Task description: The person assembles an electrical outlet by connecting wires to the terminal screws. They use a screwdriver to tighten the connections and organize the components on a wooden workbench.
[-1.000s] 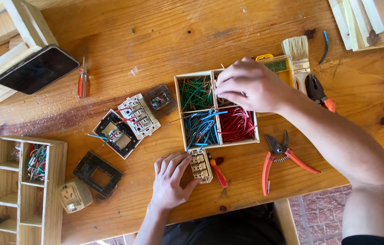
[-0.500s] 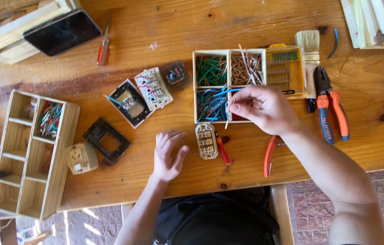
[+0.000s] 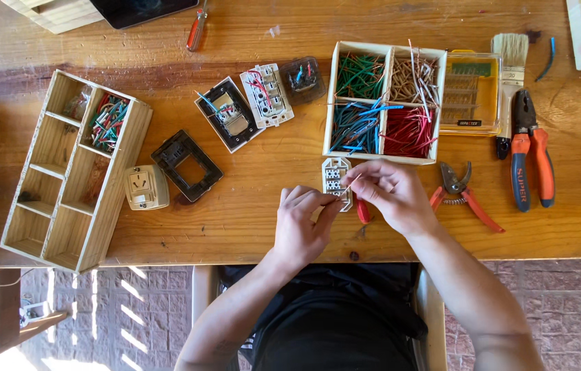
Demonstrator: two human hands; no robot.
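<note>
Looking down, I see my left hand (image 3: 301,223) pinching the near edge of a small white socket block (image 3: 336,180) that lies on the wooden table (image 3: 249,213), just near the wire box (image 3: 381,103). My right hand (image 3: 390,194) is closed on a thin pale wire (image 3: 352,182), and its tip sits at the block. I think the wiring is only starting: I can't see any other wire fixed in this block yet, so most holes look left to fill.

The wire box has four parts: green, tan, blue and red wires. To the left lie three more switch pieces (image 3: 249,103), one black frame (image 3: 186,165) and one cream socket (image 3: 146,187). A long wooden tray (image 3: 71,172) is far left. On the right I count one red cutter (image 3: 462,192), one big pair of pliers (image 3: 529,158), one brush (image 3: 510,75) and one yellow case (image 3: 469,93). One screwdriver (image 3: 196,31) lies at the far edge.
</note>
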